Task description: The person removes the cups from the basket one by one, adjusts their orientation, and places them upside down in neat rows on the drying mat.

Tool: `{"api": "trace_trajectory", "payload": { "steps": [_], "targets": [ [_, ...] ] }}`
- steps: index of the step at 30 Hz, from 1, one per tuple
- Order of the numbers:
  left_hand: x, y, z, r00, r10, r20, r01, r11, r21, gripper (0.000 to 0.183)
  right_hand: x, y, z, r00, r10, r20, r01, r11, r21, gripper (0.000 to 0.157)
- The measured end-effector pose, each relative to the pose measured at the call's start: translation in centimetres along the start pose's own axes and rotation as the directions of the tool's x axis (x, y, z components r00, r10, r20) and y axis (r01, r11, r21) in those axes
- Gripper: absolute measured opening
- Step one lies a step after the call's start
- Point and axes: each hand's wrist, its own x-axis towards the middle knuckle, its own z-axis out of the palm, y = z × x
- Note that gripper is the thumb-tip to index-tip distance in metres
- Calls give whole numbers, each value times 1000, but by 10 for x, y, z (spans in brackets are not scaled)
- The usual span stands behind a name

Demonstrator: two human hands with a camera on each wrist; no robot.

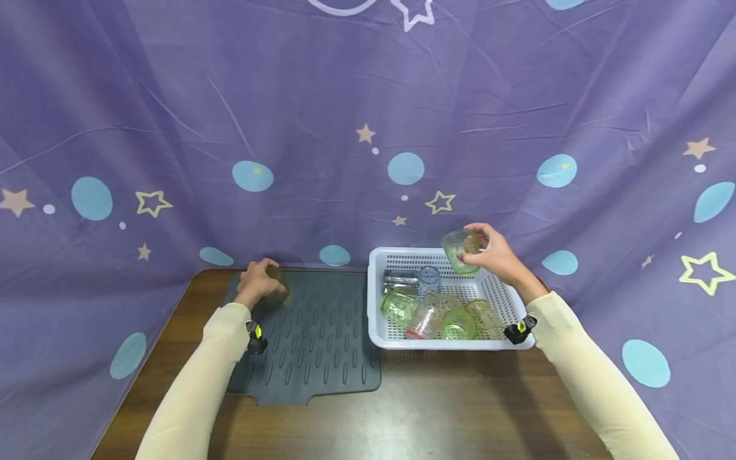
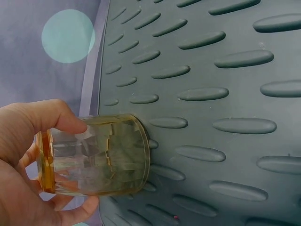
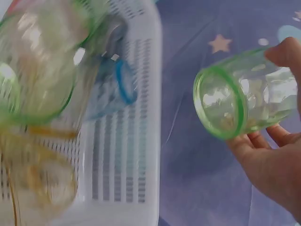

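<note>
Near the basket (image 1: 454,345), right grip (image 1: 499,259) holds green glass (image 3: 251,96); left grip (image 1: 255,282), amber glass (image 2: 101,155).

Can read no word, brand or number in any view. On the purple curtain (image 1: 322,83), just printed stars (image 1: 365,133), dots (image 1: 375,151) and ovals (image 1: 406,168); on the black wrist device (image 1: 513,334) at the right cuff (image 1: 543,310), a yellow mark (image 1: 522,326) too small to make out.
</note>
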Motion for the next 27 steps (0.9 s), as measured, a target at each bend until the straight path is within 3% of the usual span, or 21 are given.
{"api": "trace_trajectory", "payload": {
  "steps": [2, 4, 6, 8, 11, 14, 17, 21, 27],
  "targets": [
    [-1, 0, -1, 1000, 2, -2, -2, 1000, -2, 65, -1, -5, 1, 1000, -8, 4, 7, 985, 171, 66],
    [-2, 1, -1, 1000, 1, -3, -1, 1000, -5, 65, -1, -8, 2, 999, -27, 18, 18, 930, 368, 58],
    [-3, 1, -2, 1000, 0, -2, 0, 1000, -9, 66, -2, -12, 2, 997, -65, 39, 31, 827, 561, 51],
    [-4, 2, -2, 1000, -2, 0, 2, 1000, -12, 68, -2, -15, 2, 993, -96, 61, 24, 702, 712, 45],
    [-6, 2, -2, 1000, -1, 5, 1, 1000, -22, 70, -2, -20, 2, 985, -148, 89, 5, 540, 841, 39],
    [-7, 1, -2, 1000, -2, 9, 2, 999, -33, 72, -1, -25, 2, 978, -176, 114, -26, 438, 898, 37],
    [-8, 0, -2, 1000, -3, 8, 3, 999, -39, 74, -1, -30, 2, 969, -205, 140, -53, 380, 924, 37],
    [-9, 0, -2, 1000, 3, 5, -3, 998, -62, 79, -3, -37, 5, 962, -232, 145, -50, 372, 927, 38],
    [-9, 4, -3, 998, 66, -5, -66, 989, -136, 90, -6, -45, 11, 958, -255, 133, -34, 361, 932, 38]
  ]
}}
